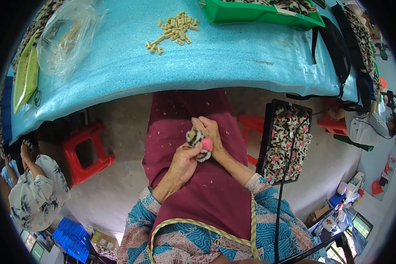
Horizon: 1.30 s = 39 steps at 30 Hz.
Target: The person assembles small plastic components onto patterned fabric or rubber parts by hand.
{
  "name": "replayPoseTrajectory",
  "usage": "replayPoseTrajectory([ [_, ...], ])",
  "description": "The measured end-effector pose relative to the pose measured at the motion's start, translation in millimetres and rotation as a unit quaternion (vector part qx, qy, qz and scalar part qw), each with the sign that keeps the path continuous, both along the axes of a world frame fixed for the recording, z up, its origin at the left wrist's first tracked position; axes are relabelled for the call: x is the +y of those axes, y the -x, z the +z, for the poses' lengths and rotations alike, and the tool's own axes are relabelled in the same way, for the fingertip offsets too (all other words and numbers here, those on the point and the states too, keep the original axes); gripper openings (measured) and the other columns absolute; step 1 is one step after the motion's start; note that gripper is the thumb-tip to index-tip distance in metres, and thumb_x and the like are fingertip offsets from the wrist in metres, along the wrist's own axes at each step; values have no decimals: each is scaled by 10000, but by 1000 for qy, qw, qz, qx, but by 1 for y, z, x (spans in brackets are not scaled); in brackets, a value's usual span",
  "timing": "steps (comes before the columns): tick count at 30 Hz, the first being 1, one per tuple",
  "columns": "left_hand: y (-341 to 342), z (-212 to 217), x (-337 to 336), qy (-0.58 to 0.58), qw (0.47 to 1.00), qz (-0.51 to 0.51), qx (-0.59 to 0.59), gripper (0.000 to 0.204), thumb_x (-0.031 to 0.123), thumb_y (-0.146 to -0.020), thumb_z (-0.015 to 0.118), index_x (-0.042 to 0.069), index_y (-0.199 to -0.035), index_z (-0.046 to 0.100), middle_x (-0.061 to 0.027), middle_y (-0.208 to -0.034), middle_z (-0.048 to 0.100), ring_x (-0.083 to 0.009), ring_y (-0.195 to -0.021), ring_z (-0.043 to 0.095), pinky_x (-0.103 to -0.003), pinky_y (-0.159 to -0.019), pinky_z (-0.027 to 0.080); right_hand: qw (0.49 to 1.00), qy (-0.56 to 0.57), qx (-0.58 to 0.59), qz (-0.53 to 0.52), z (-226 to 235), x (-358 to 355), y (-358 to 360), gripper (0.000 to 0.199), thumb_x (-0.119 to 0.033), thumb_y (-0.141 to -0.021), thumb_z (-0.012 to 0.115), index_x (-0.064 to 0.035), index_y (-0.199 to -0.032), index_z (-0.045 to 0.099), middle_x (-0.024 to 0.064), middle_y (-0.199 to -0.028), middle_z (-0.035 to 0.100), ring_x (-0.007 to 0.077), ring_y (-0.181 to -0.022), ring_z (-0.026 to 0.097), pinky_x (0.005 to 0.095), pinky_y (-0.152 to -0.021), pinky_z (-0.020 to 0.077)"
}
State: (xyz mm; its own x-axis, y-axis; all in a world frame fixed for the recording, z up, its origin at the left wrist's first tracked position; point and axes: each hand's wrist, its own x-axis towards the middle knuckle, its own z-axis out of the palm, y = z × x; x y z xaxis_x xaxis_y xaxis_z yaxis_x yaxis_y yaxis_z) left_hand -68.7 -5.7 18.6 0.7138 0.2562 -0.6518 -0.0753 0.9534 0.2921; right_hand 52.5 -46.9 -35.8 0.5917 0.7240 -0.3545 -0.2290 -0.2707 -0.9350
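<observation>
Over my lap, covered by a maroon apron [176, 119], I hold a small plush piece [192, 137] of black, white and tan fur with a pink patch [207, 144]. My left hand [183, 163] grips it from the lower left, thumb pressed against the fur. Closed around its upper right side is my right hand [210, 130], with its fingertips partly hidden. Both hands touch the same piece.
A blue-covered table [119, 66] curves ahead, bearing small cream plastic pieces [178, 28], a clear bag [66, 39] and a green tray [251, 13]. A black crate [268, 141] of similar plush pieces stands at right. Red stools [86, 154] and other people sit nearby.
</observation>
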Motion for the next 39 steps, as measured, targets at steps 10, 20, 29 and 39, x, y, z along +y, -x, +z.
replayPoseTrajectory([
  [10,18,13,-4,-93,993,-38,59,195,69,-825,639,3,-1005,598,-38,-931,627,-117,-852,591,-260,-794,456,991,0,-131,-9,24,4,15,173,-104,-797,658,0,-711,549,96,-527,553,92,-484,546,283,-437,414],
  [20,39,40,30,-230,961,-27,149,117,44,-780,677,-6,-885,664,-45,-773,667,-99,-652,608,-216,-593,485,930,-106,-342,90,158,44,-53,80,-34,-759,657,-13,-834,636,93,-747,639,167,-667,619,270,-608,482],
  [29,40,10,16,-251,936,-221,108,227,88,-782,700,-20,-978,660,-33,-807,668,-72,-706,584,-204,-631,465,852,-12,-522,27,130,133,-112,166,-13,-724,676,-39,-886,654,83,-764,628,132,-619,589,252,-575,465],
  [39,42,8,24,-141,960,-201,131,153,42,-799,669,-19,-938,650,-36,-801,653,-87,-690,581,-217,-630,471,981,-94,-162,42,141,93,-117,81,-15,-794,648,4,-863,610,96,-857,652,123,-689,612,241,-590,497],
])
